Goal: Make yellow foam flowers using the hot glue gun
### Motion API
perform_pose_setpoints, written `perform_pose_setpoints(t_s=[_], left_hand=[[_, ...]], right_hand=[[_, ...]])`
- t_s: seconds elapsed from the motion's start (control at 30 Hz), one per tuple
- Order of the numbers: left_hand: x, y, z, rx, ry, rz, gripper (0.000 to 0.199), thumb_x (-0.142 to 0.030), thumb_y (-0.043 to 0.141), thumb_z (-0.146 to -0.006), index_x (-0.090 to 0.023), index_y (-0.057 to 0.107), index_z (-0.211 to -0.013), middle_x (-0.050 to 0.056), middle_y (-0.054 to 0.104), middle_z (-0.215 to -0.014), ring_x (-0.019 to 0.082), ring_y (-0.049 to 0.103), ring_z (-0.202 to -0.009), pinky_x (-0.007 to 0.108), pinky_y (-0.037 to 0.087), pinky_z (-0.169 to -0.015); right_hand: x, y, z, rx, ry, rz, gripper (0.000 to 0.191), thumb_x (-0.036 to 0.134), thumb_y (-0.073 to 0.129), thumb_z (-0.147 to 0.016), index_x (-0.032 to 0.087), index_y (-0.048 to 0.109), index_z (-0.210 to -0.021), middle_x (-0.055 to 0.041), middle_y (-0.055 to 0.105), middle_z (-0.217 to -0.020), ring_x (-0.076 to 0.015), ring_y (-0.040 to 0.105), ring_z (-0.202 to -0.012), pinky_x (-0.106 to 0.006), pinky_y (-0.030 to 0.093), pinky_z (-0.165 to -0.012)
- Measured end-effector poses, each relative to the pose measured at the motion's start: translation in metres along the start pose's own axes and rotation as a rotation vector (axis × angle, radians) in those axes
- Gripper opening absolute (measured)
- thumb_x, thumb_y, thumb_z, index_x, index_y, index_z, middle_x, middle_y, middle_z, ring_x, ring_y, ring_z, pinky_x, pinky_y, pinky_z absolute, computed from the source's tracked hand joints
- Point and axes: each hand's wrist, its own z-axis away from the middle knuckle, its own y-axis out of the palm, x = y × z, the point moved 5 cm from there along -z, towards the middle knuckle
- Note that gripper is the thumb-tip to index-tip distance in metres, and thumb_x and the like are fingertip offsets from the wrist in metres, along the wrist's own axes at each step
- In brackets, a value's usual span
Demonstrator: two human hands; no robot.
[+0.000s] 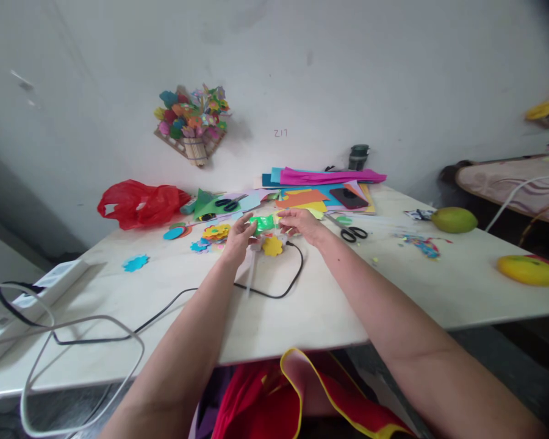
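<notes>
Over the middle of the table, my left hand is closed on the left end of a shiny green plastic packet. My right hand is at the packet's right side, its fingers bent together around something too small to make out. Just below them lies a yellow flower cutout, beside a white corded tool that is mostly hidden. A stack of flower cutouts, yellow on top, sits left of my left hand. Black-handled scissors rest right of my right hand.
A black cord loops across the table toward a white power strip. Further back are a red plastic bag, coloured sheets, more scissors and a phone. Two mango-like objects sit at the right.
</notes>
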Motion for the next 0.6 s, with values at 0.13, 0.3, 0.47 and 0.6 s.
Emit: perform_pose_setpoints(t_s=[0.13, 0.3, 0.47, 0.6], left_hand=[[0.0014, -0.0011, -0.0009, -0.001, 0.004, 0.006, 0.065, -0.041, 0.071, -0.061, -0.015, 0.05, -0.117, -0.003, 0.053, -0.069, 0.007, 0.052, -0.054, 0.02, 0.044, -0.046], [0.0028, -0.001, -0.0013, 0.003, 0.002, 0.01, 0.063, -0.04, 0.071, -0.062, -0.015, 0.051, -0.116, -0.002, 0.053, -0.069, 0.007, 0.052, -0.052, 0.019, 0.043, -0.046], [0.0003, -0.0006, -0.0014, 0.002, 0.052, -0.057, 0.064, -0.04, 0.068, -0.065, -0.021, 0.047, -0.122, 0.002, 0.056, -0.088, 0.006, 0.052, -0.053, 0.019, 0.042, -0.044], [-0.0028, 0.0038, -0.0024, 0.033, 0.16, -0.19, 0.062, -0.037, 0.07, -0.063, -0.024, 0.051, -0.12, 0.008, 0.047, -0.121, 0.008, 0.056, -0.063, 0.02, 0.043, -0.048]], right_hand=[[0.0008, 0.0004, 0.001, 0.01, 0.002, -0.018, 0.016, 0.012, 0.061, -0.07, 0.013, 0.06, -0.086, -0.0021, 0.065, -0.065, -0.0104, 0.06, -0.052, -0.018, 0.043, -0.042], [0.0005, 0.0024, 0.0013, 0.022, 0.001, -0.007, 0.016, 0.012, 0.062, -0.069, 0.013, 0.062, -0.085, -0.0012, 0.064, -0.062, -0.0101, 0.059, -0.052, -0.018, 0.044, -0.042], [0.0004, 0.003, 0.0013, 0.005, 0.007, -0.003, 0.016, 0.012, 0.063, -0.067, 0.013, 0.062, -0.082, -0.0003, 0.063, -0.06, -0.0099, 0.058, -0.05, -0.018, 0.043, -0.041], [-0.0011, 0.0026, 0.0, -0.011, 0.0, 0.0, 0.015, 0.012, 0.064, -0.066, 0.013, 0.062, -0.081, 0.0, 0.063, -0.059, -0.009, 0.057, -0.049, -0.018, 0.043, -0.04]])
